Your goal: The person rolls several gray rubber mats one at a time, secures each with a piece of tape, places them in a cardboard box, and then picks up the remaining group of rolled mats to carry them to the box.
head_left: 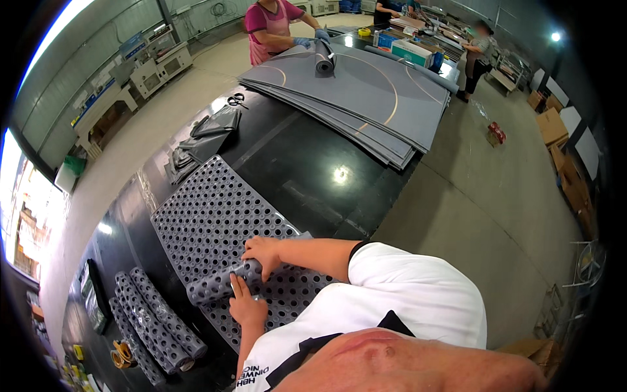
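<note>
right hand (263, 255) has its grip wrapped on the mat roll (219, 286) while the left hand (248, 307) lies uncurled on it, probably just keeping it snug, rest of the grey mat (219, 212) flat on the bench (281, 157)

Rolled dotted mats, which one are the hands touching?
The roll lying on the spread-out mat; the others lie side by side on the black table, to its left.

Got grey mat (209, 209) with rows of dark round spots, lying flat at a skew on black tabletop (300, 144), with a roll (212, 287) of matching spotted material set crosswise over its nearer part, starting by the left edge, can't tell if same sheet or separate piece.
</note>
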A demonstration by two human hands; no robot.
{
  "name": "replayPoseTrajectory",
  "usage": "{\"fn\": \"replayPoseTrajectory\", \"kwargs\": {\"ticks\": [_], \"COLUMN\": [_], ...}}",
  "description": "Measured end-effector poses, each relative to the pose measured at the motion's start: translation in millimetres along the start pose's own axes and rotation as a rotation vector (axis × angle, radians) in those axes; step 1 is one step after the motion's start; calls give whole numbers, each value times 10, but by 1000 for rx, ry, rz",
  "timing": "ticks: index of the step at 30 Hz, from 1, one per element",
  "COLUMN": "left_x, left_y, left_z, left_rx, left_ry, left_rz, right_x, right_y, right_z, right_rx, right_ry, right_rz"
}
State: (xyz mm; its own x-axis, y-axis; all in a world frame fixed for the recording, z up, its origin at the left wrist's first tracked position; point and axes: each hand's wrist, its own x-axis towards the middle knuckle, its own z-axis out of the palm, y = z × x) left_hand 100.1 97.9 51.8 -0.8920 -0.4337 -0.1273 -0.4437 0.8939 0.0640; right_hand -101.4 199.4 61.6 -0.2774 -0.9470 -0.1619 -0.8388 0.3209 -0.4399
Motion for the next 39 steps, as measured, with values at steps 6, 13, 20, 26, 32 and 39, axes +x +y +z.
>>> {"fn": "replayPoseTrajectory", "kwargs": {"ticks": [6,13,20,26,32,39], "left_x": [827,320,46,363,-204,287], "left_y": [-102,-260,-278,-248,-314,-136], "left_z": [-170,-238,-105,-184,-199,-229], "left_rx": [-127,-51,-30,-40,-3,-59], "left_ry": [-82,20,-73,21,-163,-130], "left_rz": [8,103,157,230,256,171], "right_x": [49,215,-288,-71,-361,-588], "right_y": [-305,-174,-640,-494,-373,-856], "right_z": [191,-178,540,306,355,549], "right_rx": [-296,-53,-353,-129,144,-259], "right_ry": [62,-159,243,129,-68,197], "right_rz": [219,309,310,476,352,389]}}
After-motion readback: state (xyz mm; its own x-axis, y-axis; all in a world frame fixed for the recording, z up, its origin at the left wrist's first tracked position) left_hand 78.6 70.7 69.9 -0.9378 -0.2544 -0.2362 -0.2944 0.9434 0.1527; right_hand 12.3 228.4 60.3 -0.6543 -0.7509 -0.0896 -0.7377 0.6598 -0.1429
